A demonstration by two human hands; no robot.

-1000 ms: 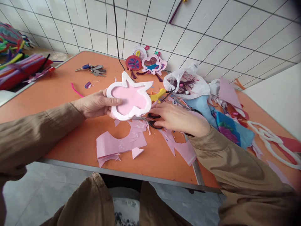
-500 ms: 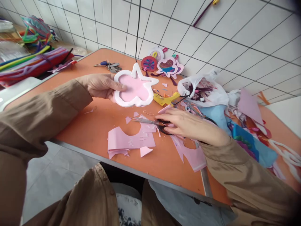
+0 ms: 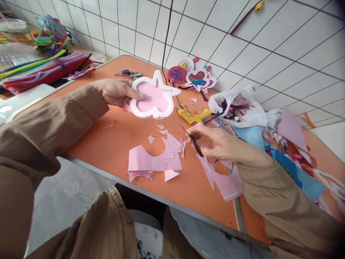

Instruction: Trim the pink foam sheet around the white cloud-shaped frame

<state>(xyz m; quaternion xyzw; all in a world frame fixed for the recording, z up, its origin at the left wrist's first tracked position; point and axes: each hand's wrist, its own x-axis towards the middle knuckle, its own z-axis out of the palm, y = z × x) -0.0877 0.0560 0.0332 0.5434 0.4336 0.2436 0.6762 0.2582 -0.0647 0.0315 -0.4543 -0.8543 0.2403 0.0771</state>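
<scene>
My left hand (image 3: 118, 92) grips the left edge of a pink craft cutout (image 3: 152, 98) with a raised white border and pointed tips, thumb on its face. It is held up above the table. In my right hand (image 3: 212, 140) is a pair of scissors (image 3: 194, 143) with dark handles, blades tilted up toward the left; part of the handles is hidden by the fingers. Below the hands lie cut pink sheets (image 3: 145, 160) and small scraps (image 3: 171, 175). Another pink sheet with a curved cutout (image 3: 228, 183) rests under my right forearm.
A yellow glue gun (image 3: 194, 116) with a black cord lies behind the scissors. Finished ornaments (image 3: 176, 75) lean near the tiled wall, keys (image 3: 136, 75) beside them. A white plastic bag (image 3: 256, 115) sits at right. Bundled pipe cleaners (image 3: 51, 72) lie at far left.
The scissors have come up off the scraps and turned, from lying nearly flat to tilted in my right hand. The cutout stays in my left hand. The view has shifted slightly.
</scene>
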